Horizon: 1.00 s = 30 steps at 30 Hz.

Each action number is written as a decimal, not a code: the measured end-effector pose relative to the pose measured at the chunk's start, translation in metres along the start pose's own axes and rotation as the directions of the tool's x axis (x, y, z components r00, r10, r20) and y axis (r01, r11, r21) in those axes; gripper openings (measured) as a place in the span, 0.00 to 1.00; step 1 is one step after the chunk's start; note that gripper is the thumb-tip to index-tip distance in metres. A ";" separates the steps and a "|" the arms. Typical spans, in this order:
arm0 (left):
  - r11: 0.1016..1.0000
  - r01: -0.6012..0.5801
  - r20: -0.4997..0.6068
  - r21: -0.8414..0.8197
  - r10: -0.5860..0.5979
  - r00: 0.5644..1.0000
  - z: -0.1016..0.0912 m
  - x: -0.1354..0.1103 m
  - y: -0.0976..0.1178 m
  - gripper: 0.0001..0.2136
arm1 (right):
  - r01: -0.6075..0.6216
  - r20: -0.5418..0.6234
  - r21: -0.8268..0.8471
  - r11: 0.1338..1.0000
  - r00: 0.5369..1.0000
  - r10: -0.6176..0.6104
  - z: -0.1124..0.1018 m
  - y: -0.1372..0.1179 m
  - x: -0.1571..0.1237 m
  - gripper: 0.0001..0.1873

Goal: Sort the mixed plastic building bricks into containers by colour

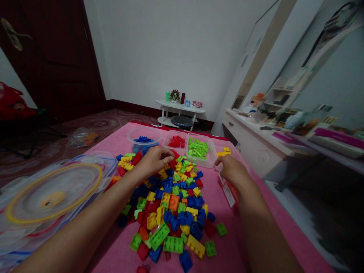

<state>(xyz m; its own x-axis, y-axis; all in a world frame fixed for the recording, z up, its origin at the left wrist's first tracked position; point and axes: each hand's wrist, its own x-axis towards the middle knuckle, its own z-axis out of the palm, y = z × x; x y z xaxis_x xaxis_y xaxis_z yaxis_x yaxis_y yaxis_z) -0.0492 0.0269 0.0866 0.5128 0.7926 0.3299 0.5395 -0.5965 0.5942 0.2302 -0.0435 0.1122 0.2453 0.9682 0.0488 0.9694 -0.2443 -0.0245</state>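
A large heap of red, blue, green, yellow and orange toy building bricks (173, 201) spreads over the pink cloth. My left hand (155, 161) is above the heap's far side, its thumb and fingers curled together beside red bricks (172, 164). Whether a brick is between these fingertips I cannot make out. Over on the right, my right hand (231, 167) has its fingers bent downward, close to the yellow bricks (224, 152) in a clear container. Its fingertips are partly hidden, and so is anything in them.
Beyond the heap stand a round clear tub with blue bricks (143, 140), a container of red bricks (176, 141) and one of green bricks (198, 148). Stacked clear lids (54, 193) lie at left. A red-and-white box (229, 192) sits beneath my right wrist. A dresser (256, 140) flanks the right side.
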 end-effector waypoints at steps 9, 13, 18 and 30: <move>0.970 0.048 0.300 0.239 -0.121 0.946 -0.027 -0.007 -0.001 0.12 | 0.293 -0.138 0.180 0.939 0.953 -0.271 -0.001 -0.067 -0.023 0.11; 0.940 -0.021 0.345 0.340 -0.104 0.933 -0.028 -0.013 0.002 0.16 | 0.489 -0.044 0.226 0.842 0.869 -0.493 0.025 -0.099 -0.032 0.15; 0.901 -0.043 0.308 0.432 -0.102 0.946 -0.020 -0.014 0.001 0.19 | 0.444 -0.040 0.145 0.884 0.896 -0.443 0.041 -0.107 -0.036 0.20; 0.993 0.076 0.199 -0.086 -0.058 0.978 -0.023 -0.004 0.002 0.14 | 0.324 0.010 0.200 0.925 0.943 -0.333 0.032 -0.094 -0.030 0.17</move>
<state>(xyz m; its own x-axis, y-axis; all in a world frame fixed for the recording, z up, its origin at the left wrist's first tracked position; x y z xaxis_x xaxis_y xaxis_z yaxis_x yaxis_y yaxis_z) -0.0658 0.0258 0.1035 0.6035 0.7845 0.1423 0.5174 -0.5211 0.6788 0.1314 -0.0475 0.0811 -0.0916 0.9948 0.0438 0.9735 0.0987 -0.2064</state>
